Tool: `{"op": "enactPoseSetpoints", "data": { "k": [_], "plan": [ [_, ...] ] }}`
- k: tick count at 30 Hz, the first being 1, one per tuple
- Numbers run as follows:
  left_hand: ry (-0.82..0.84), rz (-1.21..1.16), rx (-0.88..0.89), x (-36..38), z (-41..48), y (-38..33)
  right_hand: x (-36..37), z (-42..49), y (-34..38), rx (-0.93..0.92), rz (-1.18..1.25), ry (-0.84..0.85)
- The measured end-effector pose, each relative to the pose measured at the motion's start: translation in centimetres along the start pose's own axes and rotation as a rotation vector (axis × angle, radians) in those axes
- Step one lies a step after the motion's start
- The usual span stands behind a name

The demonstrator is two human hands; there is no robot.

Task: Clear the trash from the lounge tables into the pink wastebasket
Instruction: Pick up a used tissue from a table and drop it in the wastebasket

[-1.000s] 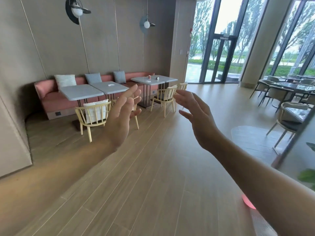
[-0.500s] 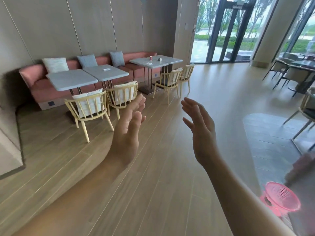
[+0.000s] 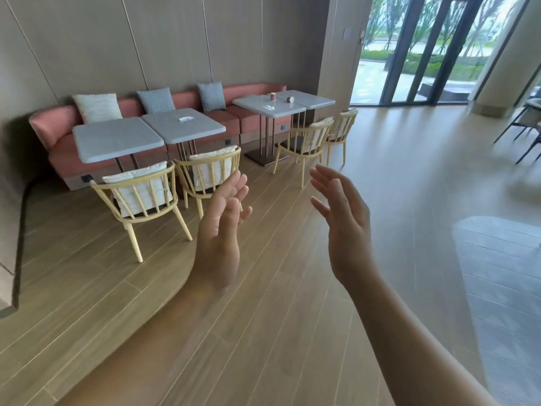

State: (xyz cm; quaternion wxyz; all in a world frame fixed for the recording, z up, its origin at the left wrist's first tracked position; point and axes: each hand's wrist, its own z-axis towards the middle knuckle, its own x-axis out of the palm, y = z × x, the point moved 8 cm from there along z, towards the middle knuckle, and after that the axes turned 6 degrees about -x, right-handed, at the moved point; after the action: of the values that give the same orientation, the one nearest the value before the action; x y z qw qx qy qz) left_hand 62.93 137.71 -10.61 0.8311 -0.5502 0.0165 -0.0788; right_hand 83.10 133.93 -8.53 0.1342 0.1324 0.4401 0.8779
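Nothing is being carried: the grips of left hand (image 3: 218, 232) and right hand (image 3: 347, 230) are being held wide. Cups (image 3: 273, 96) and crumpled paper (image 3: 185, 118) are being left on the tabletops (image 3: 117, 139).

Seen from a single wide-angle camera worn on the person's head, looking forward and slightly down over the wooden floor (image 3: 278, 332), the left hand (image 3: 218, 230) and right hand (image 3: 345, 227) loom close, with grey tables (image 3: 117, 139), pink bench (image 3: 58, 124) and glass doors (image 3: 424, 54) well beyond.
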Motion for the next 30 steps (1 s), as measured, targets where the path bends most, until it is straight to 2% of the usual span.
{"op": "enactPoseSetpoints", "data": {
  "k": [10,20,30],
  "plan": [
    [-0.052,0.009,0.044,3.7,19.6,9.5,-1.0,17.1,-13.9,0.021,-0.017,-0.001],
    [-0.026,-0.021,0.100,5.7,44.6,20.4,1.3,37.9,-28.6,0.009,-0.067,-0.077],
    [-0.015,-0.016,0.057,8.9,64.1,29.6,2.0,54.9,-42.4,0.043,-0.053,-0.110]
  ]
}}
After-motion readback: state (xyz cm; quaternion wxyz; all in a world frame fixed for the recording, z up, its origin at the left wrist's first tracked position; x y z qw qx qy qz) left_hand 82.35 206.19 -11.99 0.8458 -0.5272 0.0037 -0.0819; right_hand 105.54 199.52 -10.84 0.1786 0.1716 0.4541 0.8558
